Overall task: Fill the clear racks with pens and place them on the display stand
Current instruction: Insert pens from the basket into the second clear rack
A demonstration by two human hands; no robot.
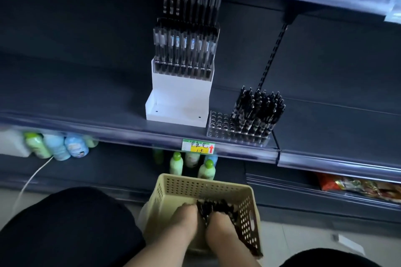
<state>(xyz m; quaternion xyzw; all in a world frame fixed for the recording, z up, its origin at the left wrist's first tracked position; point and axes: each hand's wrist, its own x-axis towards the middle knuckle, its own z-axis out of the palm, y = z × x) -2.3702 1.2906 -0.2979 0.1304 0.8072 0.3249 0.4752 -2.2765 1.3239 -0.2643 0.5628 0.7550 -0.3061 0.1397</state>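
Observation:
Both hands are down inside a beige perforated basket (180, 186) on the floor. My left hand (186, 217) and my right hand (221, 225) curl their fingers round a bundle of black pens (213, 207) between them. On the shelf above, a clear rack (236, 131) stands partly filled, with black pens in its right half and bare holes on its left. Beside it stands a white display stand (180, 95); its upper steps carry racks of pens (184, 50) and its lowest step is bare.
The dark shelf (86, 97) runs left and right of the stand, with a price label (198, 146) on its front edge. Green and blue bottles (56, 145) sit on the shelf below. Snack packets (351, 186) lie lower right. My dark-clothed knees fill the bottom corners.

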